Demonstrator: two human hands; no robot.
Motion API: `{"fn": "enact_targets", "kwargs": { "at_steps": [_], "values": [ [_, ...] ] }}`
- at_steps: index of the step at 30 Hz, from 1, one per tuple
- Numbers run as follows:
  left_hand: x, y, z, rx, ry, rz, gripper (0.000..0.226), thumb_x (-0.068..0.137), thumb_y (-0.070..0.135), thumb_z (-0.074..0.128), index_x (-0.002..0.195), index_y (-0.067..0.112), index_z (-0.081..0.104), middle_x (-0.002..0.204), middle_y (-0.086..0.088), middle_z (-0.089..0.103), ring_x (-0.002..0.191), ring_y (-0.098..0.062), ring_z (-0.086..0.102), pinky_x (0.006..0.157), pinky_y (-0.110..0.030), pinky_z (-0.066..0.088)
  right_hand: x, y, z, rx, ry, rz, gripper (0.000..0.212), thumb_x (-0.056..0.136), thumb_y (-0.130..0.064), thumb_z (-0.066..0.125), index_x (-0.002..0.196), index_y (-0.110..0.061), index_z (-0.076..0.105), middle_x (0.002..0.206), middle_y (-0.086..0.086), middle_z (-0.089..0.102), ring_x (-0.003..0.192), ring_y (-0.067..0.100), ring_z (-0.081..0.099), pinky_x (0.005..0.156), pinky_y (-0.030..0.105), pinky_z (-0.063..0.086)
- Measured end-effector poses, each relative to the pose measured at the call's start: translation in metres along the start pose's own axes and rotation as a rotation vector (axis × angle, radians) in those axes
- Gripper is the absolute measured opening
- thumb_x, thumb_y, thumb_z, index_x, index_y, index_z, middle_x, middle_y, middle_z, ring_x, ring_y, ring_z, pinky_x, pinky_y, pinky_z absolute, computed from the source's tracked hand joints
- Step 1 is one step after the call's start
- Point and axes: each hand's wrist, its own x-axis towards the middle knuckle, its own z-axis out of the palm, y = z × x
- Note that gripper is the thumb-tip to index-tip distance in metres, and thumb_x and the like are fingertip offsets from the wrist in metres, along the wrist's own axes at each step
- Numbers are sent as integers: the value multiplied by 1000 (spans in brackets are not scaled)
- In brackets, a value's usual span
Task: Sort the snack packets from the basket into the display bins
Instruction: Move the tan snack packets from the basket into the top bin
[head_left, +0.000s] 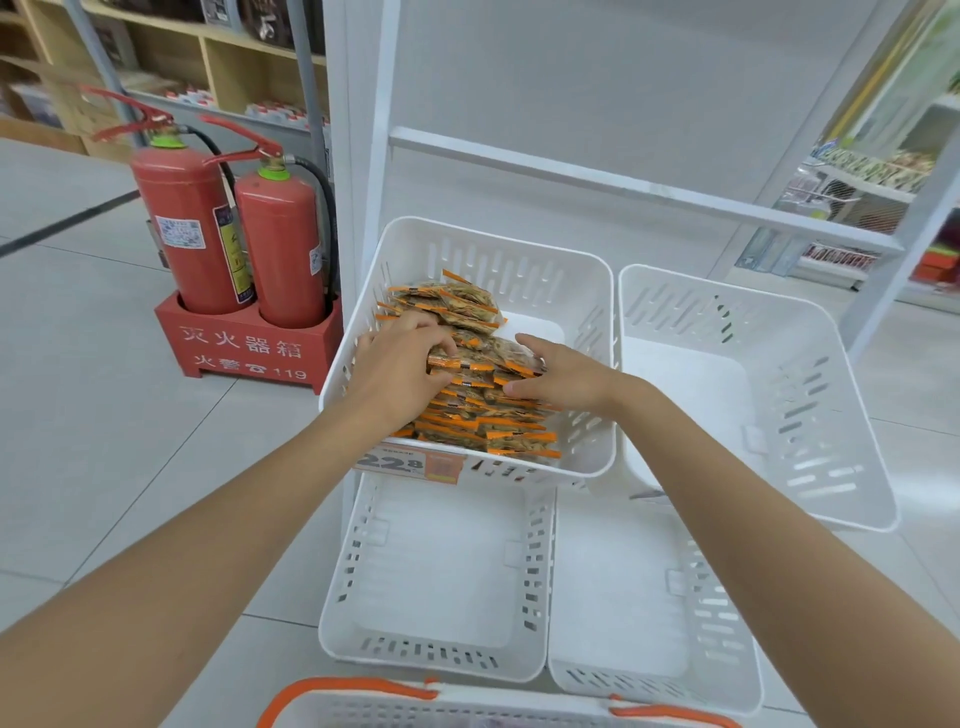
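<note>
The person stands in front of a white display rack (571, 179) and reaches with both arms into the upper left bin (519, 249), a white plastic bin with slotted walls. In this bin lie the snack packets (483, 421), clear ones with orange edges, stacked in a thick pile that runs from the front wall toward the back, closer to the left wall. The left hand (400, 364) is on the left part of the pile, and its fingers (441, 340) are curled over the top packets and hold them. The right hand (563, 376) lies against the right side of the same pile; its fingers (532, 344) are almost straight and close together, pressing on the packets, with the thumb lower, on the orange edges. On the front wall of this bin hangs an orange and white price tag (410, 462). Just beside it on the right stands the upper right bin (841, 426), of the same kind. Below them are the lower left bin (441, 660) and the lower right bin (727, 649), side by side. At the bottom edge of the view shows the rim of the basket (353, 691) with orange handles; what is inside it I cannot tell. On the floor (104, 389) to the left, two red fire extinguishers (192, 223) stand upright in a red box (249, 353)
</note>
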Motion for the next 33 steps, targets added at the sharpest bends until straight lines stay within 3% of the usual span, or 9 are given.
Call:
{"fn": "enact_targets", "kwargs": {
  "at_steps": [7, 11, 13, 17, 21, 26, 29, 31, 33],
  "values": [
    [-31, 14, -25, -141, -14, 10, 26, 84, 27, 76, 109, 29, 67, 131, 4, 55, 123, -17, 49, 106, -42, 39, -44, -10, 13, -113, 286, -132, 58, 94, -23, 62, 147, -13, 40, 151, 12, 35, 141, 25, 31, 113, 31, 24],
    [-71, 35, -34, -214, -31, 42, 25, 82, 19, 77, 105, 24, 68, 113, 4, 57, 102, -13, 55, 90, -32, 45, -96, -20, 39, -8, 542, -266, 39, 84, 1, 61, 122, -8, 64, 125, 15, 58, 117, 27, 52, 101, 30, 38],
    [-99, 42, -36, -264, -70, 48, 22, 81, 16, 78, 100, 21, 68, 107, 3, 59, 91, -11, 59, 83, -31, 48, -120, -20, 61, 13, 591, -268, 32, 82, 0, 60, 112, -8, 68, 114, 12, 61, 99, 24, 57, 91, 26, 43],
    [-179, 34, -24, -279, -161, -29, 22, 82, 21, 77, 99, 26, 64, 108, 3, 62, 88, -13, 57, 83, -34, 50, -169, -8, 124, 52, 451, -271, 25, 86, -3, 58, 109, -10, 67, 103, 2, 58, 86, 16, 56, 83, 22, 43],
    [-266, 0, -7, -276, -351, -161, 30, 83, 29, 78, 110, 27, 64, 114, 6, 58, 100, -14, 56, 89, -32, 48, -206, 28, 199, 2, 115, -227, 27, 91, -10, 60, 118, -12, 63, 110, 2, 61, 93, 15, 56, 86, 22, 43],
    [-343, -47, -1, -264, -350, -338, 30, 81, 29, 79, 108, 29, 65, 117, 2, 59, 102, -13, 55, 83, -28, 42, -234, 64, 289, 49, -294, -85, 35, 93, -14, 63, 127, -8, 59, 119, 6, 58, 108, 19, 55, 89, 20, 42],
    [-365, -61, 0, -244, -335, -348, 30, 82, 30, 79, 109, 27, 66, 115, 1, 60, 102, -14, 55, 81, -27, 41, -236, 63, 334, 67, -398, -21, 47, 94, -15, 63, 138, -6, 50, 135, 11, 53, 121, 26, 54, 101, 35, 45],
    [-375, -63, 1, -239, -330, -330, 30, 83, 29, 78, 111, 27, 66, 116, 2, 60, 103, -13, 55, 81, -26, 41, -235, 56, 358, 167, -423, 33, 62, 96, -15, 61, 150, -9, 32, 142, 13, 46, 114, 27, 56, 92, 34, 50],
    [-381, -62, 3, -250, -323, -332, 30, 84, 29, 77, 113, 27, 66, 117, 4, 59, 105, -12, 55, 82, -25, 42, -231, 51, 373, 98, -367, 17, 72, 94, -19, 64, 153, -13, 24, 137, 10, 49, 107, 25, 56, 85, 31, 49]
  ]
}}
